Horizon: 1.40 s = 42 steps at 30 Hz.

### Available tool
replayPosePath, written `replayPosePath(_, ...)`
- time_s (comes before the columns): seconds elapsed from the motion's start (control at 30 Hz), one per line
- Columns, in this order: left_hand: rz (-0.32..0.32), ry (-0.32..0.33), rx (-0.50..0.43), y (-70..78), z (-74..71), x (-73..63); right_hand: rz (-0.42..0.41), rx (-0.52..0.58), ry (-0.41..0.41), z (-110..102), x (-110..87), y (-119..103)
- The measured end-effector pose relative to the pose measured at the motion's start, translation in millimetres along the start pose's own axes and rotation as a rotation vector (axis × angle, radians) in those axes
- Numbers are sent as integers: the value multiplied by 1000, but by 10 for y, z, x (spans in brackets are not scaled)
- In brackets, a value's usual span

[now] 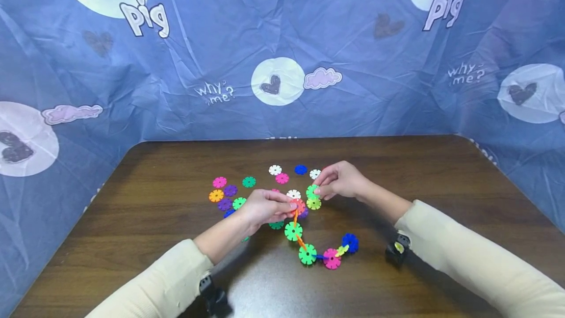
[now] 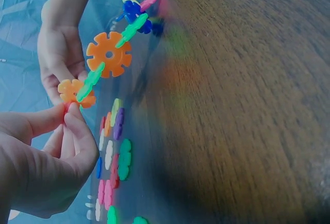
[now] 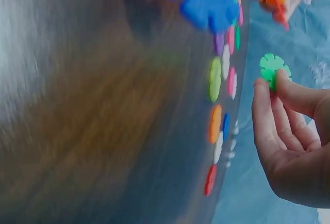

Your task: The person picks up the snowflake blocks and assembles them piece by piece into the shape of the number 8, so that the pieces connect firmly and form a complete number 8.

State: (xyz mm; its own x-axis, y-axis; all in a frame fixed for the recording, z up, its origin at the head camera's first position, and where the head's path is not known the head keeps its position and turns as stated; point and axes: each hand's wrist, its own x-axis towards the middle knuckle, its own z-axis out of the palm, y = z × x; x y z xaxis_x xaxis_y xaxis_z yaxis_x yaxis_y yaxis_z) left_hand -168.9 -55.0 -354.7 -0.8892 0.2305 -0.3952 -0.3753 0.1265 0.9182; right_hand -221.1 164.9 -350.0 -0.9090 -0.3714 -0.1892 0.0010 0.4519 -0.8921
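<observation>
Wooden table [image 1: 154,185]. Left hand [image 1: 265,207] pinches red disc [image 1: 300,205]; right hand [image 1: 344,180], at left's two o'clock, pinches green disc [image 1: 311,191]. Probably best mated crosswise.

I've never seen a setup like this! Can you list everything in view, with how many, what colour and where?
table: 1, brown wood-look, below everything
printed cloth: blue with hearts, clouds and lettering, around the table; sheet count unclear
chain of linked discs: 1, multicoloured, nine pieces showing, mid-table, red end held up
single disc: 1, bright green, held above the table
loose discs: over a dozen, mixed colours, scattered mid-table; some hidden
wrist devices: 2, black, one at each wrist
sleeves: 2, cream, on the forearms
left hand: 1, bare, pinching the chain's red end
right hand: 1, bare, pinching the green disc
</observation>
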Motion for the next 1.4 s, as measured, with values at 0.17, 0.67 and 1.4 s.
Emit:
replayPosePath(0.17,1,-1,-6,11,-8,1,-43,15,-26,86,-96,-96)
replayPosePath(0.67,-10,-11,19,9,1,-19,-250,-182,21,140,-191,-121)
replayPosePath(1.4,15,45,28,-91,111,-2,-323,-277,58,136,-149,-16)
